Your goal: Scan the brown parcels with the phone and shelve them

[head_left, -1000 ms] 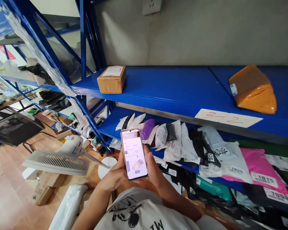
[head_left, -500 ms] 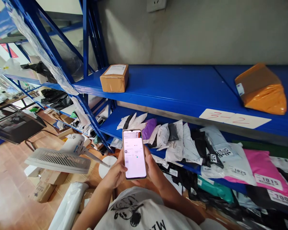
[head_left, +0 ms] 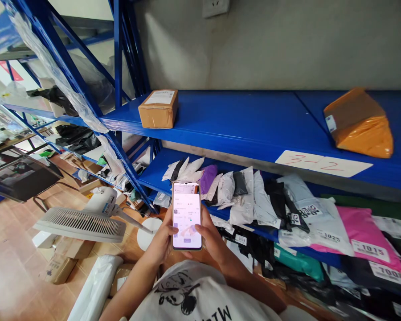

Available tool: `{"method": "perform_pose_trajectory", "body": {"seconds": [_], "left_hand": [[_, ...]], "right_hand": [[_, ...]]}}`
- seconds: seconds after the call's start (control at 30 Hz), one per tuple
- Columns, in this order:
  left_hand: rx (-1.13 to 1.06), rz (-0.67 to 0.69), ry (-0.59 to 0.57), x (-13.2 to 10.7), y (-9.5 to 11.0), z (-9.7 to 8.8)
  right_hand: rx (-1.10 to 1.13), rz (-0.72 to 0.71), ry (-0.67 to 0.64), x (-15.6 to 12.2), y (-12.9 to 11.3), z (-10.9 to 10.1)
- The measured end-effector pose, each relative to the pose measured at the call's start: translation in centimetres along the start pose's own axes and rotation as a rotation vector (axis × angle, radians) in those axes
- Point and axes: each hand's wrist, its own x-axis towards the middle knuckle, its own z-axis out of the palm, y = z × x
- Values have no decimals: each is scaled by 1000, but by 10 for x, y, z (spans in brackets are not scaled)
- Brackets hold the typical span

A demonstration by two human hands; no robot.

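A smartphone (head_left: 187, 218) with a lit, mostly white screen is held upright in front of my chest. My left hand (head_left: 163, 238) grips its left edge, the thumb lying at the side of the screen. On the opposite edge my right hand (head_left: 210, 234) is closed round the phone, its thumb over the screen's right side. The fingers behind the phone are mostly hidden. Just beyond it, a row of parcel bags (head_left: 226, 189) in white, black and purple stands on the lower blue shelf.
On the upper blue shelf (head_left: 234, 118) sit a cardboard box (head_left: 157, 111) and an orange parcel (head_left: 362, 127). A label card (head_left: 324, 164) reads 3-2. Pink (head_left: 367, 232) and teal (head_left: 299, 262) bags lie low right. A white fan (head_left: 83, 223) and boxes (head_left: 62, 267) stand left.
My right thumb has moved in over the phone's screen, and the display now shows more at its lower part. The phone has straightened slightly. The view has shifted a little.
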Motion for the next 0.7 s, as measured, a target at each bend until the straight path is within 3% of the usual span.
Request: {"method": "perform_pose_trajectory", "body": {"seconds": [0.2, 0.3, 0.4, 0.57, 0.7], "left_hand": [[143, -108, 75, -9, 6, 7], [184, -62, 124, -8, 3, 6], [137, 3, 88, -6, 0, 3], [152, -64, 94, -9, 1, 4], [201, -30, 111, -8, -1, 3]], "right_hand": [[-128, -59, -10, 0, -2, 4], [-154, -77, -5, 0, 0, 6], [-137, -58, 31, 0, 1, 6], [-43, -12, 36, -1, 4, 5], [-1, -1, 33, -1, 7, 3]]}}
